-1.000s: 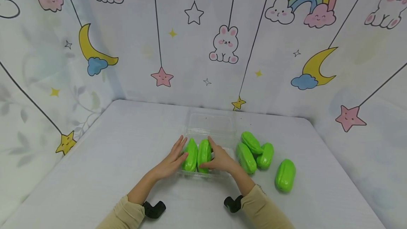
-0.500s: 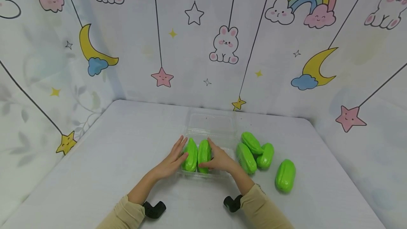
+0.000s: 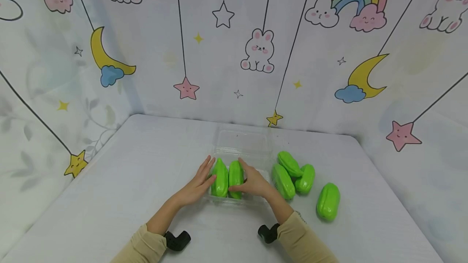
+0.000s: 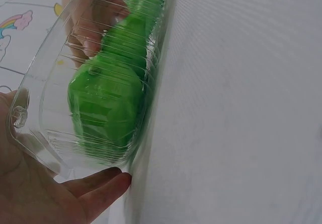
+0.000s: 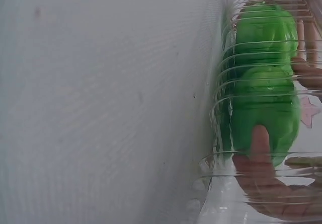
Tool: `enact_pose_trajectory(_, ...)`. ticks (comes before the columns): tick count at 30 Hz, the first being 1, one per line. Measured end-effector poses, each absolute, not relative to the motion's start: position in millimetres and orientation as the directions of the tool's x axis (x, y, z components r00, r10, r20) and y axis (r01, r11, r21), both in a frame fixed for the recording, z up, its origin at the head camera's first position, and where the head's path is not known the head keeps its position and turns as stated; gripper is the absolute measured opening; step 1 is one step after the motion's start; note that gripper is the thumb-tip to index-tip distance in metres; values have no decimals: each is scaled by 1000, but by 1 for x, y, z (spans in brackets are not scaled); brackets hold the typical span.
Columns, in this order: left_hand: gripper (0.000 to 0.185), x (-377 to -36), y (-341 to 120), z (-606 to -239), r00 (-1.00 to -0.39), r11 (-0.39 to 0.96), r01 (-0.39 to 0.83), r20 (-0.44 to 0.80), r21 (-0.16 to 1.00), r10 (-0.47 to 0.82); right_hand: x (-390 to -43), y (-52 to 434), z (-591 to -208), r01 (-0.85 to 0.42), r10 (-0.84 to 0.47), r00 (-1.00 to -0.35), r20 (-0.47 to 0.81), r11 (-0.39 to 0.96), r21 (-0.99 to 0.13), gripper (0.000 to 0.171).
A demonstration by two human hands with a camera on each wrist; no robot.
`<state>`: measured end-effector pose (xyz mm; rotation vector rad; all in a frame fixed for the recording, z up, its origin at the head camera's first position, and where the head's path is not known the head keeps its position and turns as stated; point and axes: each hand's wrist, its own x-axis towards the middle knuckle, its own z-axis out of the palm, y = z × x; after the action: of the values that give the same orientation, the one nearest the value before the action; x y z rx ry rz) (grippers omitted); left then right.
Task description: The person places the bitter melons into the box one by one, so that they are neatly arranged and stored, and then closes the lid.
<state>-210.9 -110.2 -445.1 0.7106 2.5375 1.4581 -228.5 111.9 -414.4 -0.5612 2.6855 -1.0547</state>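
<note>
A clear plastic box (image 3: 234, 200) stands on the table, holding two shiny green toy gourds side by side. My left hand (image 3: 195, 186), fingers fairly straight, lies along the box's left side; in the left wrist view its fingers (image 4: 103, 189) are outside the box wall, near the table. The left gourd (image 3: 220, 178) is beside its thumb. My right hand (image 3: 254, 182) reaches into the box and holds the right gourd (image 3: 235, 175) between thumb and forefinger. Through the ribbed wall, the right wrist view shows a fingertip (image 5: 260, 143) against a gourd (image 5: 266, 110).
Right of the box, several gourds (image 3: 283, 181) lie clustered, and another gourd (image 3: 328, 201) sits apart, nearer the front. The box's clear lid (image 3: 243, 139) is folded back behind it. A printed cloth wall (image 3: 226, 60) rises along the back of the white table (image 3: 146, 153).
Both gourds in the box have shifted very slightly to the right. My hands stay in nearly the same place.
</note>
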Motion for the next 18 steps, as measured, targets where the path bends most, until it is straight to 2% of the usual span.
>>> enact_pose_trajectory(11,56,-192,-106,-409,-879,414,304,84,858,470,-226,116,-411,-305,-409,-912,-19,710,-634,105)
enact_pose_trajectory(18,56,-191,-106,-407,-879,420,296,72,858,471,-225,120,-408,-278,-375,-927,-16,714,-643,106)
